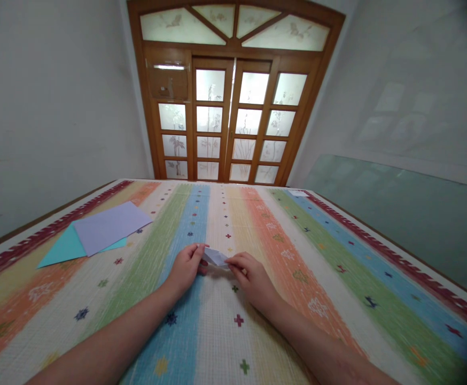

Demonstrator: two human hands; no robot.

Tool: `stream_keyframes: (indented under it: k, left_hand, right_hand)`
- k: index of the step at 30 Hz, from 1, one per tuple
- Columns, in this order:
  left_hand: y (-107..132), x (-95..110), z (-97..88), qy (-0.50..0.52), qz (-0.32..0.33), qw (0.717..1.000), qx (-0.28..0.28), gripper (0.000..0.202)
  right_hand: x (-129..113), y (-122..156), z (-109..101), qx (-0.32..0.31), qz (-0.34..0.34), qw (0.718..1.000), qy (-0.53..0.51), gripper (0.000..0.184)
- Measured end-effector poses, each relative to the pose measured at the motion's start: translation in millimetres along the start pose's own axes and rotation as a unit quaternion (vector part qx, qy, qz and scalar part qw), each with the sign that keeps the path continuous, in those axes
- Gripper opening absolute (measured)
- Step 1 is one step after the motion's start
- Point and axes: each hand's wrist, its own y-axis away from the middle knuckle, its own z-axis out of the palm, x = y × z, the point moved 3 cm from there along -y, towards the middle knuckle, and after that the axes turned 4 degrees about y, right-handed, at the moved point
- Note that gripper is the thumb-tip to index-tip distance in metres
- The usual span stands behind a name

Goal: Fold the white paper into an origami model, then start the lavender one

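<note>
A small piece of folded paper (215,257), pale lavender, is held between my two hands just above the striped cloth. My left hand (188,266) pinches its left end, thumb on top and fingers curled behind. At the right end, the fingertips and thumb of my right hand (250,274) are closed on its corner. Creased, slanting faces show in the gap between the hands; its ends are hidden by my fingers.
A lavender sheet (113,227) overlaps a turquoise sheet (63,248) on the left of the table. The striped tablecloth (137,310) covers the tabletop. A small white slip (298,193) lies at the far right. Beyond stand wooden doors (229,117) with frosted panes.
</note>
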Motion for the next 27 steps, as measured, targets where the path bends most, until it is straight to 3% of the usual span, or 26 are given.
stream_keyframes:
  k: [4,7,9,12,14,17,21,24,27]
  left_hand:
    - [-0.3,-1.9,-3.3,0.017,0.026,0.999,0.03,0.055]
    - [-0.6,-1.7,-6.6,0.012,0.036,0.997,0.072,0.048]
    - [0.0,0.0,-6.5,-0.055,0.051,0.994,0.082,0.035]
    - [3.9,5.5,1.1,-0.229,0.108,0.966,0.043,0.021]
    - [8.7,8.3,10.2,-0.335,0.14,0.932,-0.009,0.019]
    - [17.4,11.8,23.2,-0.443,0.167,0.878,-0.07,0.018]
    - [25.3,16.3,34.0,-0.527,0.189,0.824,-0.087,0.016]
    - [26.4,14.9,38.4,-0.563,0.195,0.797,-0.096,0.016]
    - [24.5,9.9,41.3,-0.595,0.199,0.771,-0.11,0.018]
  right_hand:
    - [-5.2,-4.1,-3.5,0.035,0.034,0.998,-0.025,0.014]
    - [-15.5,-9.3,-12.8,0.028,0.124,0.985,-0.115,0.015]
    - [-20.2,-15.0,-22.8,0.006,0.184,0.963,-0.197,0.025]
    - [-13.7,-31.9,-51.8,0.031,0.153,0.972,-0.178,0.028]
    - [8.4,-45.2,-77.0,0.066,0.146,0.984,-0.084,0.029]
    - [59.3,-62.6,-116.5,0.12,0.181,0.976,0.018,0.029]
    - [124.6,-75.5,-163.8,0.166,0.244,0.949,0.114,0.029]
    - [160.8,-79.7,-187.5,0.186,0.282,0.923,0.184,0.025]
    - [190.5,-84.3,-196.2,0.193,0.314,0.899,0.237,0.022]
